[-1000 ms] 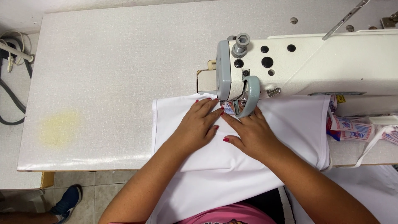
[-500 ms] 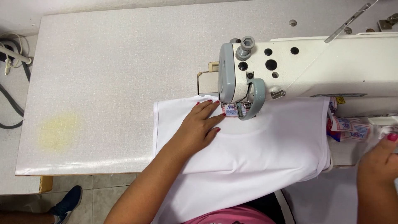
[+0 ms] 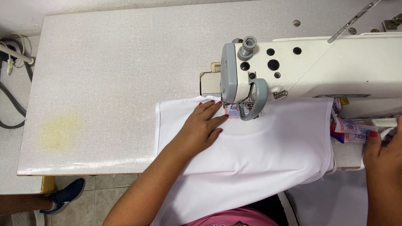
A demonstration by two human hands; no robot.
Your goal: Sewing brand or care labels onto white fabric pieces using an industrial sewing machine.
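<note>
Two hands — left hand [image 3: 205, 125] flat, open on white fabric [image 3: 272, 146], right hand [image 3: 383, 152] grip unclear, at labels [image 3: 349, 129].

We see a white cloth [image 3: 268, 146] that looks smooth and matt, a thin knit. The bench [image 3: 117, 75] has a pale, finely speckled top with a slight shine. The sewing machine [image 3: 326, 62] has a glossy cream painted body and a grey plastic cover. The small labels [image 3: 354, 129] look like woven, printed fabric.
</note>
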